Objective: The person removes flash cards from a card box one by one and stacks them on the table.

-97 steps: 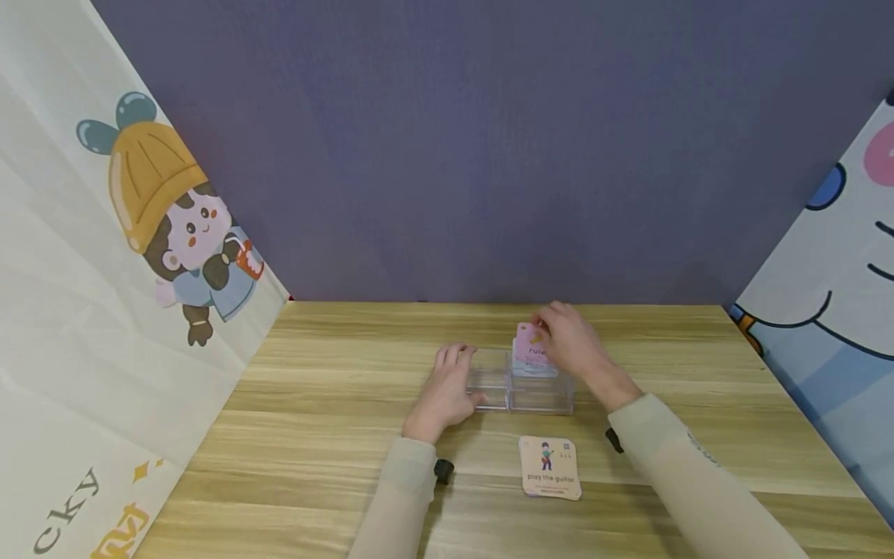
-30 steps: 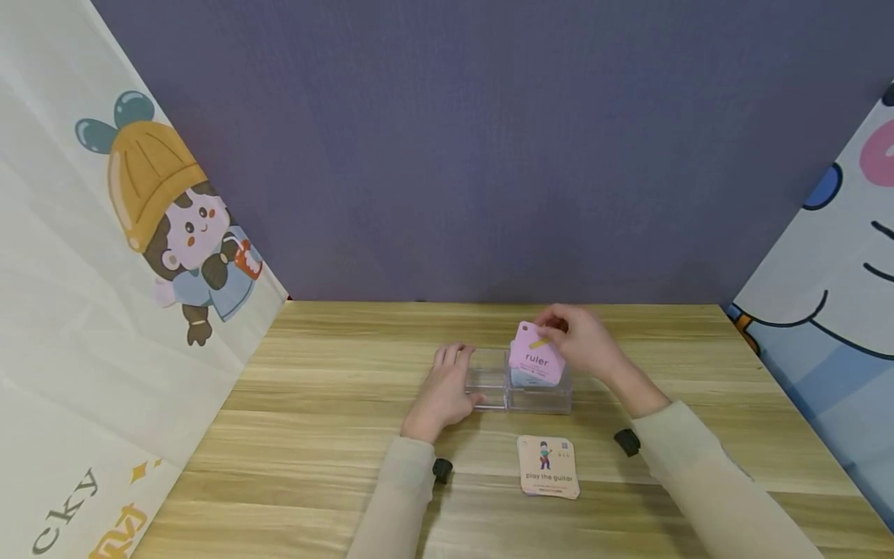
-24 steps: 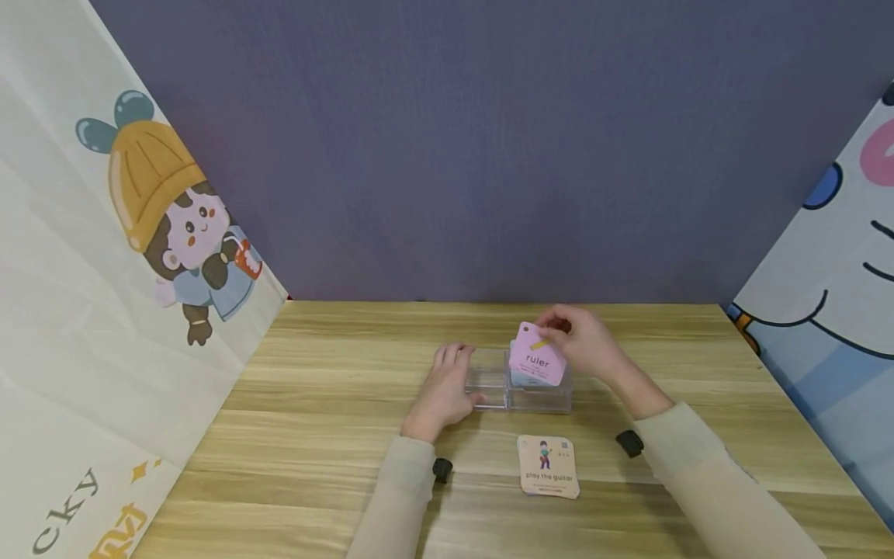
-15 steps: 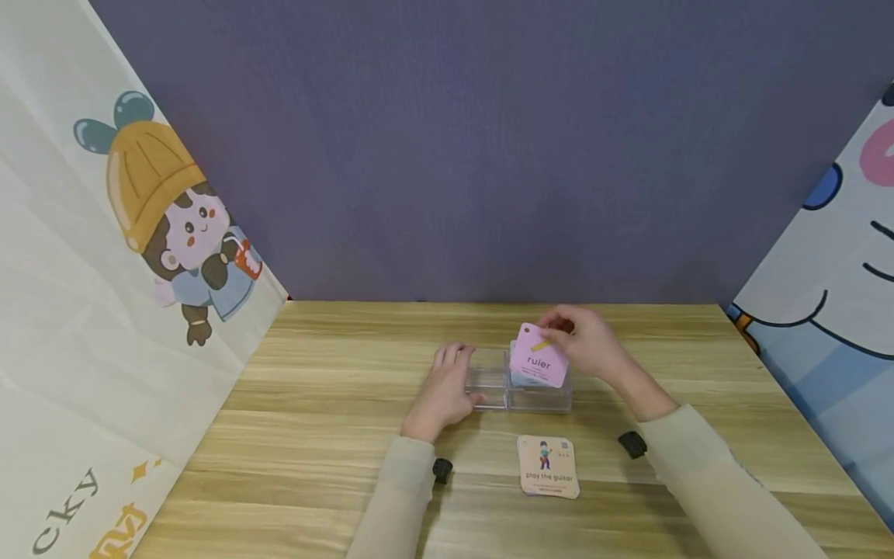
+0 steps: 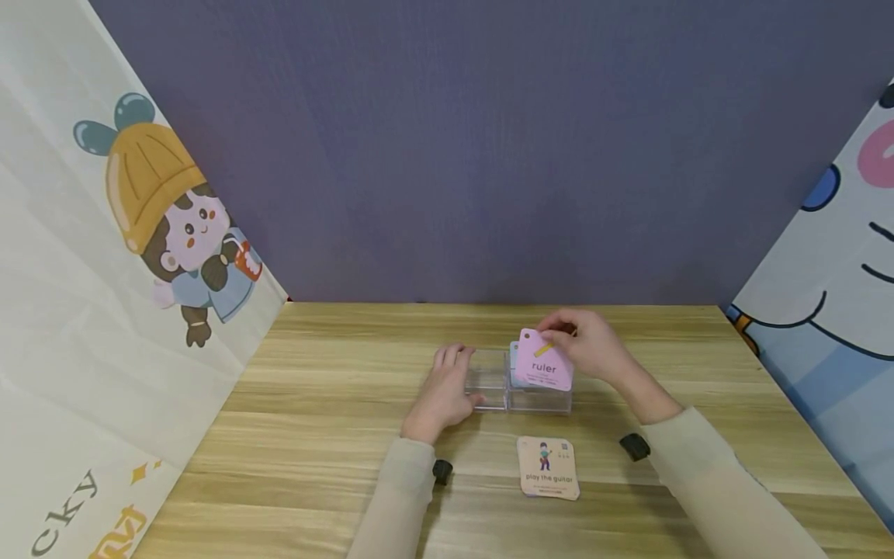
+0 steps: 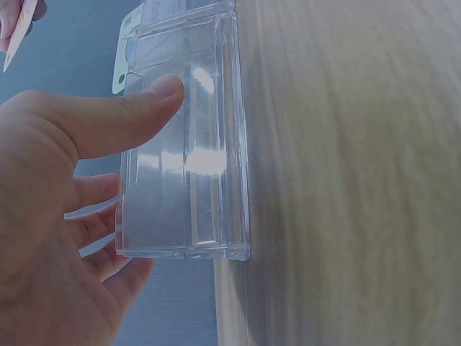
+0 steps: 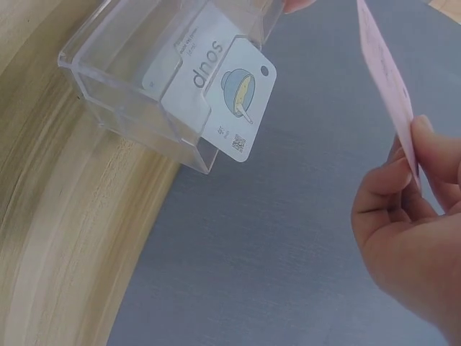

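Note:
With thumb in front and fingers behind, my left hand (image 5: 441, 394) grips the left end of a clear plastic card holder (image 5: 541, 401) with divided compartments. Between thumb and fingers of my right hand (image 5: 590, 345) is a pink flashcard (image 5: 555, 373) printed "ruler", held by its upper right edge. That card is in front of the holder's right half in the head view; the right wrist view shows it apart from the holder. A pale blue card (image 7: 216, 90) printed "soup" stands in the right compartment, mostly hidden behind the pink card in the head view.
A small pile of flashcards (image 5: 548, 468), topped by "play the guitar", lies on the wooden table (image 5: 314, 435) in front of the holder. Behind the table rises a dark blue-grey panel (image 5: 447, 155). Printed cloths hang at both sides.
The "ruler" card has come forward from the right compartment, tilted, then shifted slightly right and down while straightening. My right hand and forearm moved right with it. The left hand stayed on the holder.

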### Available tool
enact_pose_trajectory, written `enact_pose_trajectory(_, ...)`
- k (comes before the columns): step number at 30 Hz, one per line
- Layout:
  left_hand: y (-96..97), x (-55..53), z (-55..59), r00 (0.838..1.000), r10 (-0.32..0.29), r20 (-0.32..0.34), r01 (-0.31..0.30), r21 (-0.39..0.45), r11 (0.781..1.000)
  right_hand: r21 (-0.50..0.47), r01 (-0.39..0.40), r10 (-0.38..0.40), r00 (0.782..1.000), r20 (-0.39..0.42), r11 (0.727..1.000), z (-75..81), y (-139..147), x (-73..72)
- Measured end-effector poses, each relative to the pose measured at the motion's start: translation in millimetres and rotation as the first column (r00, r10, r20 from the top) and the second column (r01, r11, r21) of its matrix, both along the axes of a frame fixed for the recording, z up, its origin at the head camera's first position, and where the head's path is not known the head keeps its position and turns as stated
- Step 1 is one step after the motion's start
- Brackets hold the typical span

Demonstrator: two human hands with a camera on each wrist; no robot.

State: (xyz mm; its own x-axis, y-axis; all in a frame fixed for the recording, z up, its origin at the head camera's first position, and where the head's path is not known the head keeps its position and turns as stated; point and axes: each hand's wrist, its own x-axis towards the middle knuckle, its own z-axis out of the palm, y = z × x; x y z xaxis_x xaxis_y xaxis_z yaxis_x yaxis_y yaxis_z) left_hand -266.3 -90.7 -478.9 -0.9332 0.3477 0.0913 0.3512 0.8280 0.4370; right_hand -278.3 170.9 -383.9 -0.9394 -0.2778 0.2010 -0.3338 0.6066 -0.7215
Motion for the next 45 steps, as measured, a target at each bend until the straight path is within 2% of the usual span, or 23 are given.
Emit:
enact_pose_trajectory(15,-0.7,-0.3,0.3,1.000,0.002,-0.003,-0.002,0.007,1.000,-0.017,-0.034,0.034,0.999,-0.001,0.999,6.9,-0.1,7.3)
enact_pose_trajectory(45,-0.4,0.7,1.0,1.000,-0.002,0.007,0.002,0.008,1.000,-0.034,-0.085,0.087,0.995,0.054,0.996,6.6,2.2,20.0)
